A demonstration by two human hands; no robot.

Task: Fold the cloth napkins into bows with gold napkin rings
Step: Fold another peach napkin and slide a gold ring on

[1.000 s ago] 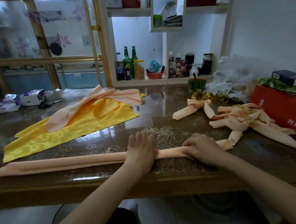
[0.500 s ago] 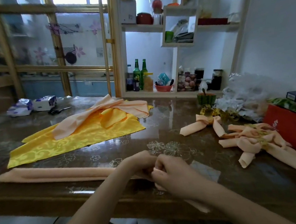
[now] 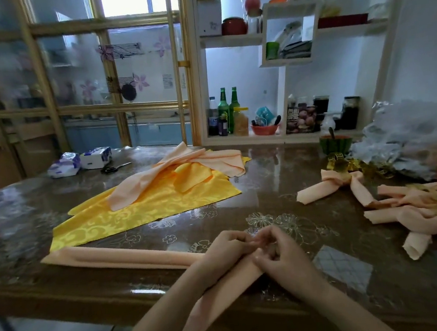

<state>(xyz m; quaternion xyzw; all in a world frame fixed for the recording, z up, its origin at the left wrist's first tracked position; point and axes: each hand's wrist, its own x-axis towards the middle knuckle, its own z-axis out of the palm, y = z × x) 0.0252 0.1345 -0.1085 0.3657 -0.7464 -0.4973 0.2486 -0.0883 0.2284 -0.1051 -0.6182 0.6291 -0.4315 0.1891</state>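
Left grip [image 3: 228,247] and right grip [image 3: 279,255] both pinch the rolled peach napkin [image 3: 119,257] at its bend, lower centre | one end lies along the counter's [image 3: 267,187] near edge toward lower left, the other hangs off that edge | bare counter just beyond the knuckles | finished bows [image 3: 408,208] right, yellow cloth [image 3: 141,210] mid-left

Close together, left hand [image 3: 226,248] and right hand [image 3: 281,262], fingers [image 3: 241,237] curled inward.
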